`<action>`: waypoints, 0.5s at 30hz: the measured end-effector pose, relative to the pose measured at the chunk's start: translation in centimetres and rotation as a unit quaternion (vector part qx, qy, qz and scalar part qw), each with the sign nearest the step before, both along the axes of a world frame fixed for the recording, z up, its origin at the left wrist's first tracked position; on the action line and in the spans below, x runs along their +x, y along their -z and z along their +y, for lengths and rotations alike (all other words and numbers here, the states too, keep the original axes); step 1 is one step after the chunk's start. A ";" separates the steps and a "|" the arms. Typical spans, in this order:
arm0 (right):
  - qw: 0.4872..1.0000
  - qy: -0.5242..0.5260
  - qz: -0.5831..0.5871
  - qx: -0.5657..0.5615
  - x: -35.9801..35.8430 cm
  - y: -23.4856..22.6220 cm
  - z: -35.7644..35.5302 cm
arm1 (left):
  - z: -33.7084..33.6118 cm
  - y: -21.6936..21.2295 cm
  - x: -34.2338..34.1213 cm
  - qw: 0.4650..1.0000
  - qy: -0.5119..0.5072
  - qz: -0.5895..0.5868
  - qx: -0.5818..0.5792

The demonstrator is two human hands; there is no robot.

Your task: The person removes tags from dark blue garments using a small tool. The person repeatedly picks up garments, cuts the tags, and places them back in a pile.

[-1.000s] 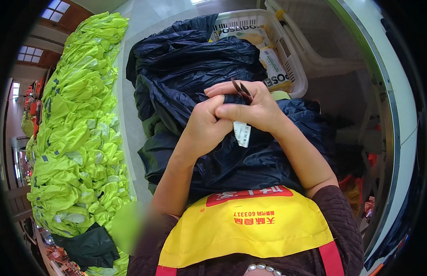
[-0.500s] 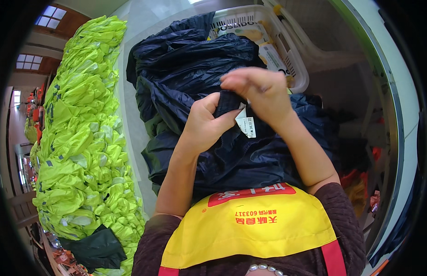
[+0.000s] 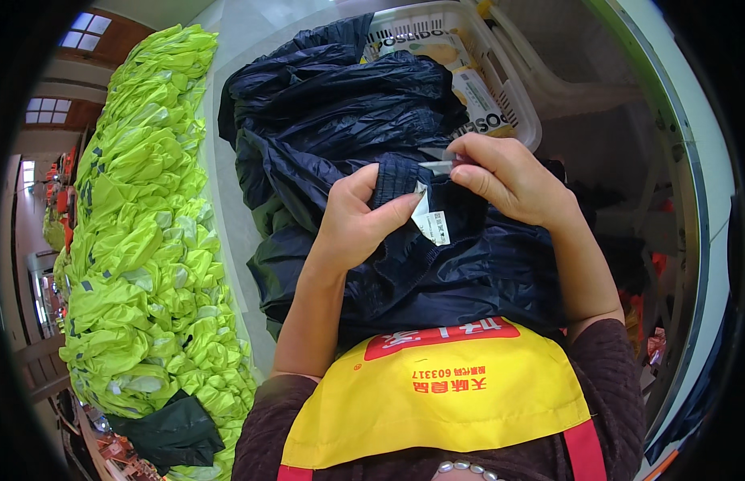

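My left hand (image 3: 348, 220) pinches the gathered elastic waistband (image 3: 396, 183) of a dark navy garment (image 3: 437, 280). A white care label (image 3: 433, 226) hangs from the waistband just below my thumb. In my right hand (image 3: 513, 178) is a pair of small thread snips (image 3: 438, 167). Their pale, pointed blades stand slightly apart, with the tips at the waistband's right edge. The grip of the snips is hidden inside my fingers. More of the shiny dark fabric (image 3: 332, 96) is heaped beyond my hands and under my forearms.
Bright yellow-green garments (image 3: 148, 264) form a long pile on the left, with a dark green folded cloth (image 3: 168, 430) at its near end. A white plastic basket (image 3: 526, 128) holding printed packages stands at the back right. A metal-edged frame (image 3: 693, 184) curves along the right.
My right hand has moved right and turned, and the snips' blades now show at the waistband. My left hand keeps its hold in nearly the same place.
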State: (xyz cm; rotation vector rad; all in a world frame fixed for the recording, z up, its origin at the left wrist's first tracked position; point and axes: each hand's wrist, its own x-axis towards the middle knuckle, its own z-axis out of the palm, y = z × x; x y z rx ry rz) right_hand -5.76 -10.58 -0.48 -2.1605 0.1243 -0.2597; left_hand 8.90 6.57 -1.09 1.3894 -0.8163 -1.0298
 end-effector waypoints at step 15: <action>0.996 -0.052 -0.038 -0.056 1.1 1.2 0.5 | -0.3 0.3 -0.2 0.996 0.046 -0.066 -0.026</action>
